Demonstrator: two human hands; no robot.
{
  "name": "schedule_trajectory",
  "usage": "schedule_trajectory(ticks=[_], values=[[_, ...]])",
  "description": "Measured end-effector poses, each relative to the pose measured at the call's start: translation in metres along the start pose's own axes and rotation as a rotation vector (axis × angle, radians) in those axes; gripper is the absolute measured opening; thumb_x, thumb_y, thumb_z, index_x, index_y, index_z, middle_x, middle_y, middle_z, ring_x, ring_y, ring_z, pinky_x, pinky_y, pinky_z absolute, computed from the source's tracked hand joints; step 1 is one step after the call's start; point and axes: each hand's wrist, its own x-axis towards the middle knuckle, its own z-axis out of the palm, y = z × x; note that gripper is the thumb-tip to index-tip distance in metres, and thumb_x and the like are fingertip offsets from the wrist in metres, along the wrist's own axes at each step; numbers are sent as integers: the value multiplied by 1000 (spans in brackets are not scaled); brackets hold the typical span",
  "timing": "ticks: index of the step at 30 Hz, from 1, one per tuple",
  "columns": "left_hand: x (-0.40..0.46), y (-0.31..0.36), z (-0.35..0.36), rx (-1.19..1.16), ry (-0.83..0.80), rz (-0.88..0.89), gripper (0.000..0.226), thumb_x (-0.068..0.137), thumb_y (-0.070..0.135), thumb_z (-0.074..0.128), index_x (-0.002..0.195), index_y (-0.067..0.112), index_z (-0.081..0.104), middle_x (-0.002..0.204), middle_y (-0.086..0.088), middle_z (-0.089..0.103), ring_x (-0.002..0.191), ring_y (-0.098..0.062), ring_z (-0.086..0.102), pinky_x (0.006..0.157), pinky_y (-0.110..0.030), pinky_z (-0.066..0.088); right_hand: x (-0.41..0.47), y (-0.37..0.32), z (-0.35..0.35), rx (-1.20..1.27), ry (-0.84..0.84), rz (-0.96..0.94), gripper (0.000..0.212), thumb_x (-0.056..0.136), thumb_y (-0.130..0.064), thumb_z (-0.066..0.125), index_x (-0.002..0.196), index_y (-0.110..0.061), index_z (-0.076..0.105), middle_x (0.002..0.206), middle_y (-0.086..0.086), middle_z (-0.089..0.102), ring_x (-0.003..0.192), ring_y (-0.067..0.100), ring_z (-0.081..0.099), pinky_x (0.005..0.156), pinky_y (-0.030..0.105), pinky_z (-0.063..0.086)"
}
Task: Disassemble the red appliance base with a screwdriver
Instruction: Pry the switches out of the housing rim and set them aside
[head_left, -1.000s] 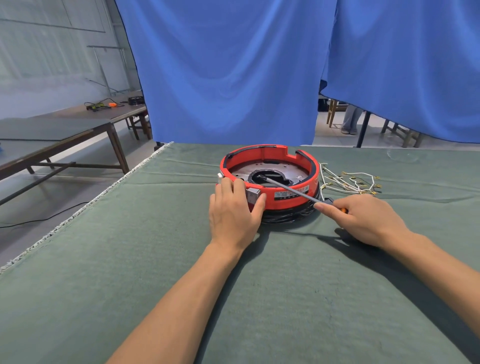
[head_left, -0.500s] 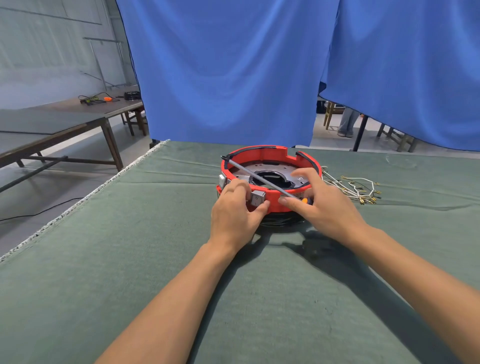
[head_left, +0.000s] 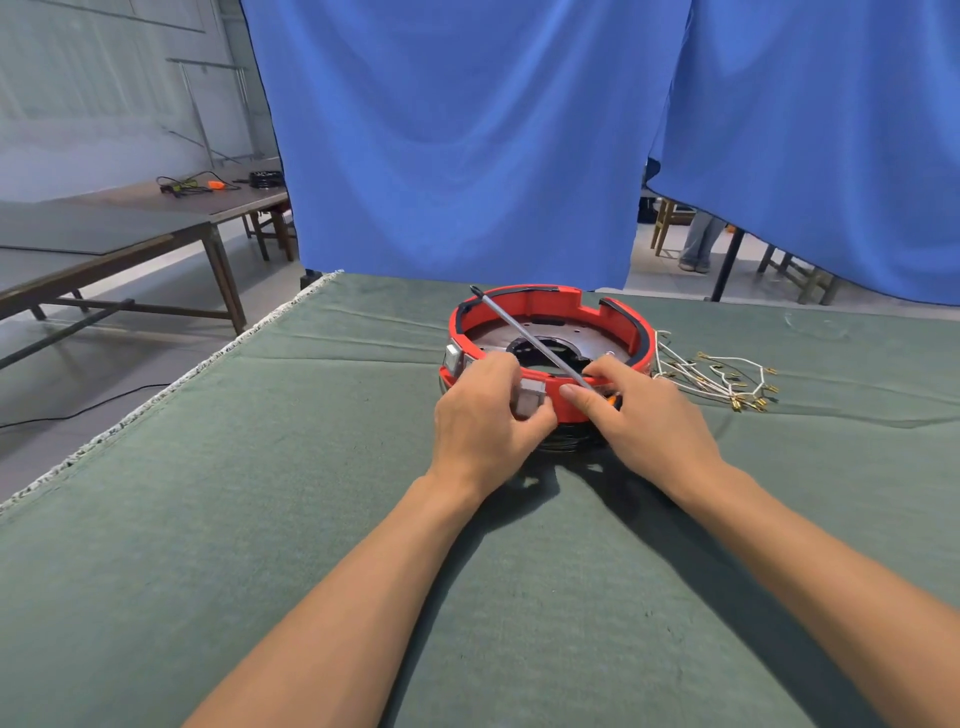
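Toward the far edge of the green tabletop sits the red appliance base. The left hand grips its near rim; the right hand holds the screwdriver, apparently repositioning. Next, seat the tip on a screw.

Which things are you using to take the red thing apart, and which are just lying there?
In use:
red appliance base
screwdriver
left hand, steadying the base
right hand, holding the screwdriver

Lying about:
white wires beside the base
green cloth
blue curtains
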Motion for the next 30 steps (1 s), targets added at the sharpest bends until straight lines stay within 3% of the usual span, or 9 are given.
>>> schedule_trajectory(ticks=[3, 8, 11, 13, 16, 20, 25, 27, 30], values=[[-7, 19, 4, 9, 34, 295, 16, 70, 17, 58, 67, 4, 49, 63, -9, 50, 57, -24, 46, 51, -30, 37, 2, -7, -1, 37, -38, 37, 39, 81, -65, 37, 102, -36, 54, 97, -1, 68, 94, 28, 60, 77, 41, 49], [-3, 3, -1, -45, 65, -16, 29, 76, 16, 73, 73, 10, 44, 66, -3, 45, 60, -23, 40, 53, -34, 35, 2, -10, -2, 66, -69, 46, 31, 87, -62, 45, 102, -37, 54, 99, -3, 68, 95, 26, 58, 79, 42, 49], [-6, -10, -8, -99, 79, -102, 34, 80, 20, 70, 77, 22, 36, 64, 14, 36, 63, -9, 30, 56, -23, 23, 1, -9, -2, 80, -80, 57, 31, 86, -64, 45, 101, -38, 52, 98, -5, 67, 94, 24, 58, 80, 42, 49], [-6, -7, -8, -140, 96, -122, 28, 82, 23, 68, 81, 23, 40, 67, 15, 42, 65, -8, 35, 57, -22, 26, 0, -10, -2, 68, -82, 59, 31, 85, -65, 44, 101, -39, 50, 96, -5, 67, 92, 23, 58, 79, 41, 49], [-6, -3, -4, -150, 78, -86, 19, 83, 23, 68, 93, 11, 56, 85, 3, 58, 72, -16, 51, 63, -30, 41, -2, -12, -4, 95, -135, 91, 32, 81, -67, 48, 98, -40, 45, 77, -7, 63, 77, 22, 60, 67, 36, 48], [-6, 2, -2, -127, 104, 41, 25, 76, 17, 71, 94, 4, 60, 90, -6, 58, 77, -20, 56, 61, -29, 45, -7, -19, -16, 394, -184, 127, 35, 81, -50, 63, 107, -35, 46, 51, 0, 56, 33, 17, 49, 37, 22, 36], [-5, 6, 4, -94, 134, 202, 23, 75, 13, 73, 94, 2, 65, 85, -11, 55, 71, -24, 56, 50, -36, 51, -9, -27, -43, 651, -110, 162, 22, 85, -39, 64, 91, -18, 62, 44, 8, 54, 28, 21, 43, 35, 21, 33], [-5, 10, 5, -101, 147, 269, 20, 78, 11, 71, 96, 3, 69, 83, -11, 54, 69, -21, 53, 49, -35, 50, -10, -31, -47, 693, -133, 208, 33, 87, -42, 61, 80, -10, 66, 44, 7, 54, 28, 21, 42, 37, 19, 34], [-4, 13, 5, -119, 156, 290, 22, 77, 4, 73, 99, 2, 71, 82, -12, 55, 69, -24, 54, 55, -36, 51, -11, -32, -49, 767, -197, 305, 39, 85, -41, 64, 81, -2, 66, 48, 7, 56, 28, 18, 40, 37, 19, 34]])
